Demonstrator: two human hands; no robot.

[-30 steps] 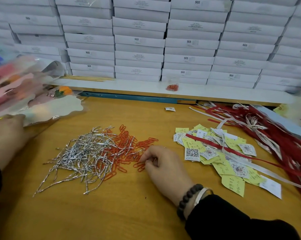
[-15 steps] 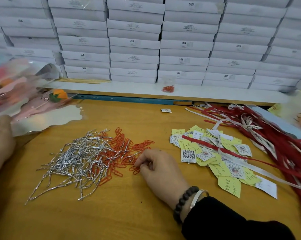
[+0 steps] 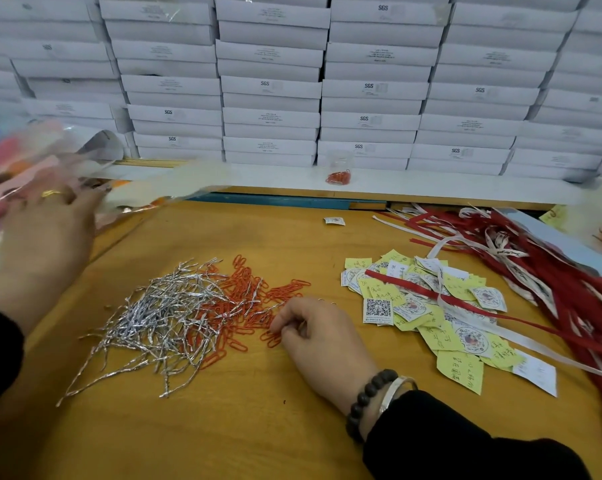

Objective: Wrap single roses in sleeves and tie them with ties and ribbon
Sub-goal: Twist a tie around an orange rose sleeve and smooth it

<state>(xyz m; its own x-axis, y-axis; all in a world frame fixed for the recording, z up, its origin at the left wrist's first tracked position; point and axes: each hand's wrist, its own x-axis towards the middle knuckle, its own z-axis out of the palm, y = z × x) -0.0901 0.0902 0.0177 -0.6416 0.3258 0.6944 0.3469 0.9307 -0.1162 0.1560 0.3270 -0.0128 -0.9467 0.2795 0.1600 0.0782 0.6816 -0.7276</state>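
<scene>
Crinkly silver ties [image 3: 161, 317], glossy clips [image 3: 247, 306].

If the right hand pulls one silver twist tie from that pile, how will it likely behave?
The silver twist ties look thin and kinked, so probably light and easily bent. They lie tangled, also among the orange paper clips, so neighbours may drag along.

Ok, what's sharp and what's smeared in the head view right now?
Head view: left hand and the sleeves it reaches into are motion-blurred; right hand, silver ties and orange paper clips are sharp; the stacked white boxes bow from wide-angle distortion; lighting is even, without harsh glare.
</scene>
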